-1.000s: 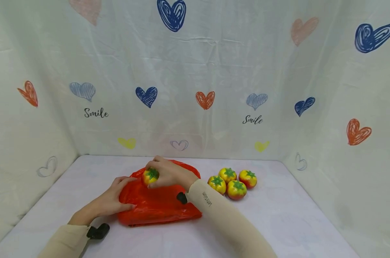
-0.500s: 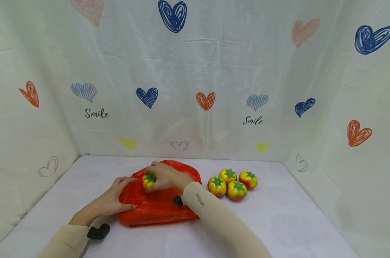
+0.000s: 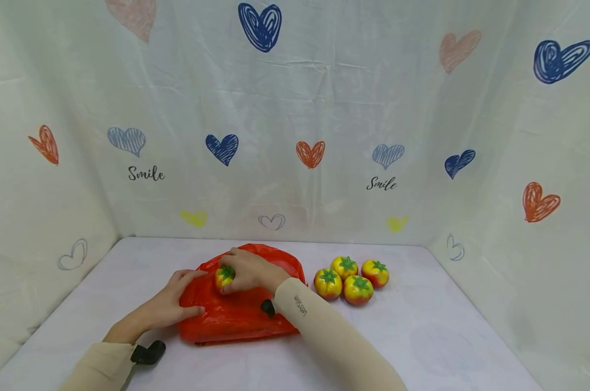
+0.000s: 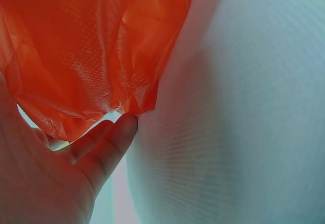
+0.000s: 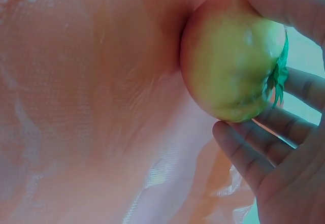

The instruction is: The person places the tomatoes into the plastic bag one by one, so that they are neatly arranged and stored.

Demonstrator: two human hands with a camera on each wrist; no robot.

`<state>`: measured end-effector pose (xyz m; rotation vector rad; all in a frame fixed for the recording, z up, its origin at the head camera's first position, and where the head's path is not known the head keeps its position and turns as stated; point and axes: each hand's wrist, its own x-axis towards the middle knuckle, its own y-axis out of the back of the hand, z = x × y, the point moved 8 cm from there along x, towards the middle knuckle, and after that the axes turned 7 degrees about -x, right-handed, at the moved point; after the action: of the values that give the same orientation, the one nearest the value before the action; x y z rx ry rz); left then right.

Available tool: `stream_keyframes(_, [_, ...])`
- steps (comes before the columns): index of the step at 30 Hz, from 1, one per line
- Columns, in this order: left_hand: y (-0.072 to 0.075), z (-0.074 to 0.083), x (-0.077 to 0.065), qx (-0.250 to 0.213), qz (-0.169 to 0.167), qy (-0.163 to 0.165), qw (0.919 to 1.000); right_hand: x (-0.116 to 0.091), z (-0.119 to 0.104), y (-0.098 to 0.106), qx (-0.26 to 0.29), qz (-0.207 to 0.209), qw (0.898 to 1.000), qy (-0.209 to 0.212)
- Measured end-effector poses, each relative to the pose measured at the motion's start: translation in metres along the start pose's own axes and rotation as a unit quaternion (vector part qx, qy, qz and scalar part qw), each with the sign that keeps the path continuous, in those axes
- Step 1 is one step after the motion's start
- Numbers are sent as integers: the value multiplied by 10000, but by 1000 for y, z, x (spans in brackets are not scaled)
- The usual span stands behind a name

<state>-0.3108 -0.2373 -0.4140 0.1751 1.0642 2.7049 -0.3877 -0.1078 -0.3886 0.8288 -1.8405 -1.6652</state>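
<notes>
A red plastic bag (image 3: 236, 315) lies on the white table with its rim spread at the back. Over it, my right hand (image 3: 251, 270) grips a yellow-and-red tomato (image 3: 222, 278) with a green leafy top. In the right wrist view the thumb and fingertips hold this tomato (image 5: 231, 61) against or just over the bag's film (image 5: 101, 107); contact is hard to tell. My left hand (image 3: 170, 301) rests at the bag's left side, thumb in front and fingers behind. The left wrist view shows fairly straight fingers (image 4: 109, 148) along the bag's edge (image 4: 137, 94).
Several more tomatoes (image 3: 358, 289) stand in a cluster on the table (image 3: 422, 326), right of the bag. A white curtain (image 3: 295, 108) printed with hearts closes off the back and both sides.
My right hand has moved slightly down and toward me with the tomato, closer to the bag. The left hand and the tomato cluster stay in place.
</notes>
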Motion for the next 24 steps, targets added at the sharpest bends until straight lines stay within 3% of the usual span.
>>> stream_keyframes(15, [5,4,-1,100,122,-270,9995,0,-1,1,-35,4,10000,11])
stream_keyframes(24, [4,4,-2,39,89,-257,9996,-3,0,4,-40,-43,10000,-44])
